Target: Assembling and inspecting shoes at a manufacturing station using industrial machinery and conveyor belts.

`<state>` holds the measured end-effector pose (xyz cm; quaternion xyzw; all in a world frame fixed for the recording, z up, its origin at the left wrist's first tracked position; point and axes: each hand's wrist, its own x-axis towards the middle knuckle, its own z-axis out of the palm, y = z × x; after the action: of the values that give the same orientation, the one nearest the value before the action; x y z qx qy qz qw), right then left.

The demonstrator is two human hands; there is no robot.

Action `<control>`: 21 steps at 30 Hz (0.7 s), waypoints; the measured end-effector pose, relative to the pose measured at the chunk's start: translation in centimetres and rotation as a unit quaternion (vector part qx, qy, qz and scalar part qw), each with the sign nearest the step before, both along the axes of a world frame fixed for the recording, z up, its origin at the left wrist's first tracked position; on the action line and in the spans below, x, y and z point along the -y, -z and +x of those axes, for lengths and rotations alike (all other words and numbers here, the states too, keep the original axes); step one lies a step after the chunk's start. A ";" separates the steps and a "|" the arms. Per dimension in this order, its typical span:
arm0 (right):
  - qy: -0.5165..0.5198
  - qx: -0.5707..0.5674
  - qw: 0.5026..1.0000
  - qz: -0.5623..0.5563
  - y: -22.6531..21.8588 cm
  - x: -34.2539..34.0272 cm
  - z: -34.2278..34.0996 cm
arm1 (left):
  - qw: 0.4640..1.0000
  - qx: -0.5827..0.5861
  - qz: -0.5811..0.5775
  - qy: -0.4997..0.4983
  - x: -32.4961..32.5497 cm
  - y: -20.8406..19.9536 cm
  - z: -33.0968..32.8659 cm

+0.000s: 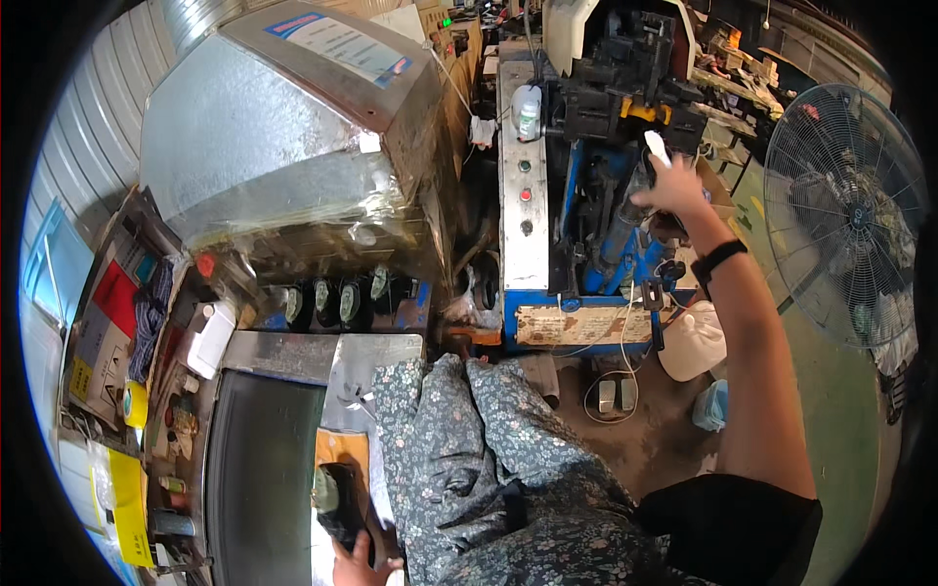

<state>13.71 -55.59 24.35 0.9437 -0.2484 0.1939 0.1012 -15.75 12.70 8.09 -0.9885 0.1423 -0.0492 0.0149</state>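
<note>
At the bottom of the frame, left of centre, the left hand (358, 565) is curling its fingers around a dark shoe (341, 503), which is lying on an orange-brown board (340, 449) beside the dark conveyor belt (259, 479). In the upper right, the right hand (672, 186) is reaching out at arm's length, fingers closed on a small white object (658, 147) against the blue and black machine (606, 176). A black band (718, 258) is circling that wrist. A white jug (692, 342) is sitting on the floor below the machine, and a standing fan (846, 215) is filling the right edge.
</note>
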 end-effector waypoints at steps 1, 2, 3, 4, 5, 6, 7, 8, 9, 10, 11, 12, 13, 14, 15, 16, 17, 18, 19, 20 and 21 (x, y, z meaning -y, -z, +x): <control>-0.014 0.023 1.000 -0.006 1.2 1.1 0.1 | 0.987 -0.089 -0.130 -0.036 -2.6 3.5 -1.2; -0.029 0.045 0.998 -0.014 2.6 1.7 0.8 | 0.947 -0.173 -0.260 -0.072 -5.5 7.2 -2.1; -0.048 0.060 0.995 -0.057 3.2 1.3 0.6 | 0.944 -0.244 -0.185 -0.126 -3.9 5.3 -0.7; -0.050 0.065 0.995 -0.053 3.2 1.3 0.4 | 0.926 -0.313 -0.106 -0.180 -1.8 0.3 1.7; -0.054 0.071 0.995 -0.051 2.8 1.8 -0.2 | 0.942 -0.279 -0.121 -0.145 1.1 -3.5 3.3; -0.061 0.105 0.991 -0.059 2.7 2.2 -0.8 | 0.959 -0.202 -0.173 -0.097 1.6 -3.7 3.9; -0.087 0.159 0.983 -0.003 2.1 1.0 -2.0 | 0.938 -0.221 -0.239 -0.117 3.7 -6.2 5.5; -0.177 0.225 0.955 0.080 2.5 1.4 -3.2 | 0.885 -0.222 -0.389 -0.124 3.4 -3.9 5.6; -0.285 0.274 0.913 0.097 4.6 1.8 -2.4 | 0.877 -0.209 -0.426 -0.082 4.6 -5.2 6.9; -0.333 0.270 0.892 0.141 4.4 -1.3 -3.7 | 0.857 -0.232 -0.457 -0.061 5.3 -5.1 7.5; -0.334 0.238 0.897 0.167 4.4 -4.5 -5.6 | 0.789 -0.306 -0.529 -0.059 6.6 -6.2 8.5; -0.356 0.229 0.891 0.166 5.1 -7.5 -7.3 | 0.760 -0.337 -0.556 -0.003 7.1 -5.9 9.8; -0.396 0.205 0.865 0.229 6.3 -10.3 -8.4 | 0.630 -0.379 -0.678 -0.016 8.4 -6.0 10.5; -0.479 0.183 0.835 0.202 6.5 -14.3 -9.0 | 0.557 -0.425 -0.713 0.012 8.5 -6.1 11.7; -0.569 0.160 0.799 0.106 5.9 -18.2 -9.7 | 0.459 -0.468 -0.754 0.024 8.6 -5.6 13.2; -0.646 0.101 0.746 0.129 5.8 -21.4 -10.1 | 0.341 -0.530 -0.776 -0.010 8.8 -5.6 15.0; -0.639 -0.041 0.703 0.310 6.7 -25.0 -10.3 | 0.266 -0.578 -0.772 -0.004 8.1 -5.3 16.1; -0.594 -0.182 0.629 0.467 7.2 -27.8 -10.7 | 0.189 -0.626 -0.757 0.011 7.9 -5.4 17.1; -0.726 -0.066 0.637 0.250 8.7 -29.3 -10.7 | 0.224 -0.603 -0.757 -0.112 8.5 -7.4 17.1; -0.802 0.058 0.595 0.014 10.2 -30.2 -10.5 | 0.241 -0.560 -0.776 -0.162 7.5 -6.5 17.3; -0.796 -0.018 0.599 0.082 10.6 -30.5 -10.1 | 0.252 -0.534 -0.786 -0.181 6.6 -5.9 16.9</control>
<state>3.63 -25.06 13.74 0.7751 0.5883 0.1594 -0.1665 1.16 6.12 13.94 -0.3128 -0.1736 0.4065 -0.8407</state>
